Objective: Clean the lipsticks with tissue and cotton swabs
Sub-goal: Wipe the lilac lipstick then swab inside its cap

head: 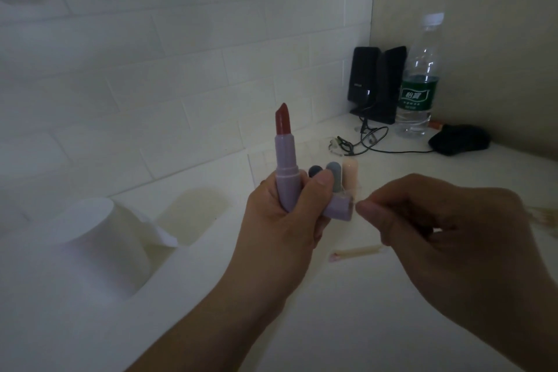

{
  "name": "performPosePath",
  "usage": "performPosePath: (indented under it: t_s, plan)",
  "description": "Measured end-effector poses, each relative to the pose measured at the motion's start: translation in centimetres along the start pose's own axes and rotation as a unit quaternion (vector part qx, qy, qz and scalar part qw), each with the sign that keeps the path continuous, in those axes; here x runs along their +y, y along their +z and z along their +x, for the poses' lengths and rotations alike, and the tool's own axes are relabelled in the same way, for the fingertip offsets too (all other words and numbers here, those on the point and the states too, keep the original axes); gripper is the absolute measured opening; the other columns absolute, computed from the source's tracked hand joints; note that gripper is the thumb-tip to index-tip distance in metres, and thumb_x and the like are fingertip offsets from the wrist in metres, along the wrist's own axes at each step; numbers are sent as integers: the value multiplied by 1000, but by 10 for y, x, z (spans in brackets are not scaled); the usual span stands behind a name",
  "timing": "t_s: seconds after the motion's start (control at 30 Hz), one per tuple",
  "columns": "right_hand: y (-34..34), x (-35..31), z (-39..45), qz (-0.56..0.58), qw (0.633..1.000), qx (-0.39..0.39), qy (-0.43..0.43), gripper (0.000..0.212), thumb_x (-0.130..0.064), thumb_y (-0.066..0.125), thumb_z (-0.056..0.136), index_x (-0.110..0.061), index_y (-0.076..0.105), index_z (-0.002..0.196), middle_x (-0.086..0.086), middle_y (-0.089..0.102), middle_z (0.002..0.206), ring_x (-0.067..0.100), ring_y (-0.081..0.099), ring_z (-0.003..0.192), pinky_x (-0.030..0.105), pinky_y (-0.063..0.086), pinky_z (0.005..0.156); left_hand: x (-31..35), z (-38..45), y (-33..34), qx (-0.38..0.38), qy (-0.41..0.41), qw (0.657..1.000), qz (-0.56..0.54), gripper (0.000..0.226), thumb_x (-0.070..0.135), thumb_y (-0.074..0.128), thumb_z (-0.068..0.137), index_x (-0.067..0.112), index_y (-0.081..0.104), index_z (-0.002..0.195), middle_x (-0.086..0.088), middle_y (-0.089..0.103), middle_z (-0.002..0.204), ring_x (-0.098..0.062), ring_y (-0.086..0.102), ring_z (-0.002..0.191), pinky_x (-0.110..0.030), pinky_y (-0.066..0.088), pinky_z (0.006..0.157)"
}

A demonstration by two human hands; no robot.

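Lipstick point(284, 148), glossy slanted red tip, in left hand point(280, 220).

tissue roll point(99, 238) left on table point(377, 311) | lipstick point(285, 157) centre, in left hand point(283, 220) | swab point(356, 251) on table below | bottle point(418, 78) back right, speakers point(376, 81) just left of it

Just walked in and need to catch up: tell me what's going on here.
A person is cleaning lipsticks at a white counter. The left hand grips an open lilac lipstick upright, red bullet extended, with its cap tucked under the fingers. The right hand hovers beside it, fingers pinched. A used cotton swab lies below; a tissue roll sits left.
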State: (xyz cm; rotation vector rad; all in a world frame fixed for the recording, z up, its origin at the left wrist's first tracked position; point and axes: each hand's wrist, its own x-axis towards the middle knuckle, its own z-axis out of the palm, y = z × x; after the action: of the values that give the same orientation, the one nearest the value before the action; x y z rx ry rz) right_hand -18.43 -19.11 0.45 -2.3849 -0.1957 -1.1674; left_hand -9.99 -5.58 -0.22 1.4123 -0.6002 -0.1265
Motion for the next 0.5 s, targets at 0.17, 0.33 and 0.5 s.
performPosePath:
  t_s: [0.17,0.33,0.5]
  plan:
    - [0,-3,-1,57,998,-29,3,16,-33,65,83,-24,64,70,-13,50,45,7,48,38,10,37,40,-1,1,0,-2,-8,1000,-11,29,42,58,78,17,56,63,-1,43,49,-8,36,42,-20,34,43]
    - [-1,-2,0,57,998,-24,23,19,-38,59,82,-24,63,69,-8,53,44,8,51,38,13,38,40,0,1,0,-4,-3,1000,-10,30,42,58,77,15,57,64,-2,43,49,-8,36,42,-20,34,43]
    - [-1,-4,-1,93,995,-5,40,18,-38,60,82,-25,64,70,-5,55,46,11,51,38,15,38,40,-1,0,0,-3,-1,1000,-14,30,42,58,76,16,55,63,-1,44,49,-9,37,41,-20,34,43]
